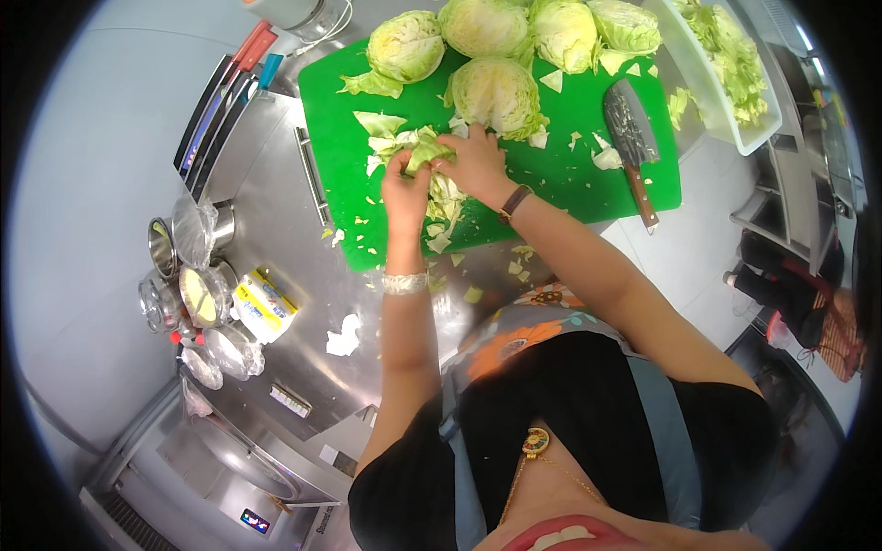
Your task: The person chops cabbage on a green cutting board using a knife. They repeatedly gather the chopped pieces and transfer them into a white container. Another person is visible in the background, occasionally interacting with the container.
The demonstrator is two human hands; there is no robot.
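Between my two hands, a pale green cabbage leaf piece [428, 153] is gripped by the fingertips. My left hand [405, 189] pinches its left side, while my right hand [477, 162] has thumb and finger on its right side. Cut cabbage pieces [446, 200] lie beneath and around them on a green cutting board [572, 182]. Just beyond my right hand rests a cabbage half [495, 96], cut face up. More cabbage halves [482, 27] line the board's far edge. On the right of the board lies a cleaver [630, 131] with a wooden handle, bits of cabbage stuck to its blade.
A white plastic tub [747, 141] of cabbage leaves stands at the far right. Knives fill a rack [213, 131] on the left. Steel pots and film-covered containers [207, 296] crowd the left wall beside a yellow-and-white package [265, 305]. Another person [792, 303] is at the right edge.
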